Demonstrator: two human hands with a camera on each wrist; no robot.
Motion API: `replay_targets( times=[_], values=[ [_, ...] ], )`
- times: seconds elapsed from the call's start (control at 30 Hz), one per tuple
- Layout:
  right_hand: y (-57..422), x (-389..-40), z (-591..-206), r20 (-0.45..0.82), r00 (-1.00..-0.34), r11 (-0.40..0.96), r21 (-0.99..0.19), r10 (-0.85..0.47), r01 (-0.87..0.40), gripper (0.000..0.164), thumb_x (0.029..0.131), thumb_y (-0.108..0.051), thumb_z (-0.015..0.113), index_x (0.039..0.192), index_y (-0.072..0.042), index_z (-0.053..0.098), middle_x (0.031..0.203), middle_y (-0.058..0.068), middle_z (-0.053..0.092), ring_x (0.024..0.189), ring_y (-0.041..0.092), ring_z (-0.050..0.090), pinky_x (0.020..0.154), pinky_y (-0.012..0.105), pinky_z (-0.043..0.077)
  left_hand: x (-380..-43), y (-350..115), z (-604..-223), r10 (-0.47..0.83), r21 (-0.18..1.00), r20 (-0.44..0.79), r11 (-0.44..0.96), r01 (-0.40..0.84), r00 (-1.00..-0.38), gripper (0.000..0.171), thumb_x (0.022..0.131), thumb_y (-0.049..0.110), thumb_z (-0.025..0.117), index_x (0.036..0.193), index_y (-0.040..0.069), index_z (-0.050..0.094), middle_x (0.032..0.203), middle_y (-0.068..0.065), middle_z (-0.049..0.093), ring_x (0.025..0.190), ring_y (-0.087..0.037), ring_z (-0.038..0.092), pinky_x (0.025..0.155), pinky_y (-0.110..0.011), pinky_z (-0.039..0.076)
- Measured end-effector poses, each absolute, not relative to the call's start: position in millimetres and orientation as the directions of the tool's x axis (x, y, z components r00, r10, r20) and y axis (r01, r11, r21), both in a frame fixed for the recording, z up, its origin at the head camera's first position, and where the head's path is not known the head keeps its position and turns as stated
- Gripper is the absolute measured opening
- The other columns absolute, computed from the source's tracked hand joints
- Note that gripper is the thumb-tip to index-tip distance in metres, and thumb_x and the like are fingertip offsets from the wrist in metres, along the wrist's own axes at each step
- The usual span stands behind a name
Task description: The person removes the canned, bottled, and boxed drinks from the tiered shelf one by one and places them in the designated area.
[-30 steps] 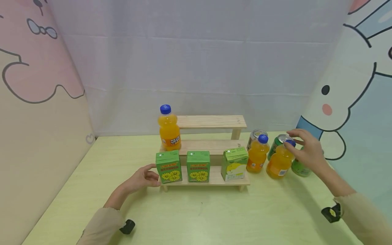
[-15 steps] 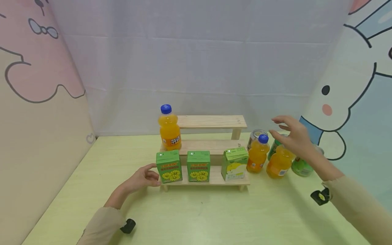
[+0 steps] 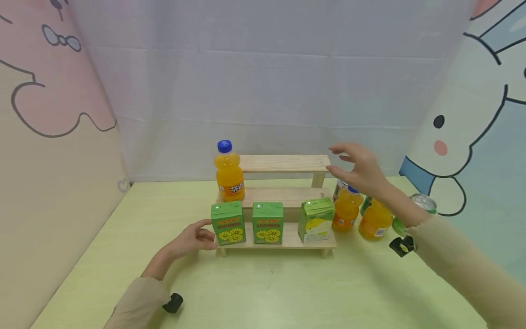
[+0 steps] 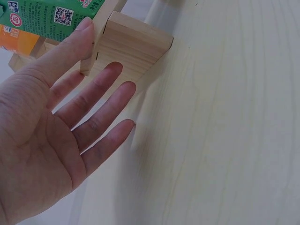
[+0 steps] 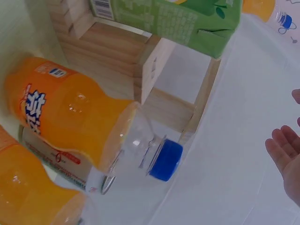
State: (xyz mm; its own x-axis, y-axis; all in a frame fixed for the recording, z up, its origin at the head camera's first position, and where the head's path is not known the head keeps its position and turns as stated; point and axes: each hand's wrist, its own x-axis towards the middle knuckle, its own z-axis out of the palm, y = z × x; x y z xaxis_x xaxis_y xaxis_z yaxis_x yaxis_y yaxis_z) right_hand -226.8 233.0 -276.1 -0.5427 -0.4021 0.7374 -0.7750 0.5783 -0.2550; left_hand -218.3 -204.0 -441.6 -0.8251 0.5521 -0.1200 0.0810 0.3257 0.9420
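My left hand (image 3: 191,240) rests by the left end of a three-tier wooden shelf (image 3: 283,162), fingers loosely extended. In the left wrist view its thumb (image 4: 77,42) lies at the shelf edge and overlaps a green drink carton (image 4: 51,21). My right hand (image 3: 359,169) is raised at the shelf's right end, thumb and fingers spread, holding nothing. Below it stand two orange soda bottles (image 3: 346,212) with blue caps; its wrist partly covers the farther-right bottle (image 3: 375,222). Another orange soda bottle (image 3: 229,176) stands at the left of the middle tier.
Along the bottom tier stand a green carton (image 3: 228,224), a matching carton (image 3: 267,224) and a lighter green one (image 3: 316,221). Several cans, including a green can (image 3: 425,202), stand behind the right-hand bottles, partly hidden by my arm. A white cloth (image 3: 263,91) hangs behind the table.
My right hand has left the cap of the rightmost soda bottle and moved up and leftward to the shelf's right end. My left hand has stayed in place.
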Motion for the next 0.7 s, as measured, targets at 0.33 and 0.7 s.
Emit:
replay_targets(
  times=[0.33,0.7],
  values=[
    [195.4,-232.2,-267.7,0.738,-0.517,0.515,-0.268,-0.434,-0.814,0.041,0.071,0.002,0.073,0.109,0.004,0.058,0.105,0.016,0.060,0.096,0.025,0.056,0.078,0.033,0.050,-217.9,-202.9,-440.2,0.544,0.938,-0.125,0.337,0.079,-0.830,0.074,0.078,0.017,0.072,0.134,-0.005,0.030,0.102,-0.018,0.064,0.089,-0.021,0.062,0.084,-0.037,0.047],
    [153.0,-237.3,-263.4,0.730,-0.488,0.430,-0.290,-0.479,-0.855,0.041,0.074,-0.001,0.072,0.111,0.004,0.056,0.107,0.017,0.058,0.098,0.026,0.054,0.080,0.038,0.050,-218.4,-203.3,-439.8,0.546,0.937,-0.121,0.339,0.086,-0.829,0.075,0.079,0.017,0.071,0.135,-0.007,0.027,0.101,-0.017,0.064,0.088,-0.018,0.062,0.084,-0.036,0.046]
  ],
)
